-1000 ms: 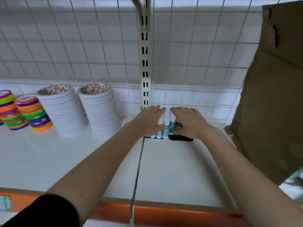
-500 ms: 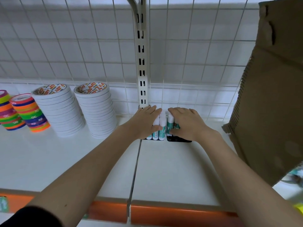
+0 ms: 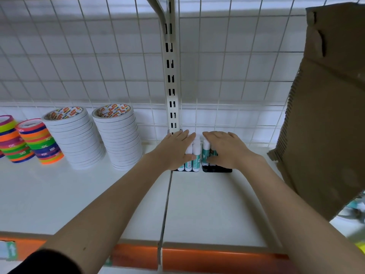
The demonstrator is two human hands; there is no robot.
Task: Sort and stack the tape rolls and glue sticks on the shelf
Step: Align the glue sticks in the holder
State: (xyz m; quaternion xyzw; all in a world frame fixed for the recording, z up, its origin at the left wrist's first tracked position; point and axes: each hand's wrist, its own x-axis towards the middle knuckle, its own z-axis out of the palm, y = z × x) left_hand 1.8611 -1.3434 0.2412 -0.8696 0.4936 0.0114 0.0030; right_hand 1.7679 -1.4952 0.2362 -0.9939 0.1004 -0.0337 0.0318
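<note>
Here, both hands bracket upright glue sticks (image 3: 194, 155) at the foot of the slotted upright (image 3: 171, 76).
Left hand (image 3: 175, 150) lies flat-fingered against the sticks' left side; right hand (image 3: 223, 149) curls over those on the right, thumb in front; white tape stacks (image 3: 118, 137) stand left of the upright; coloured tape rolls (image 3: 39, 141) further left; a cardboard box (image 3: 325, 107) stands right.

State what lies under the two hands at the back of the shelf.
Upright glue sticks in black trays, under the left hand and right hand. The hands hide how many.
</note>
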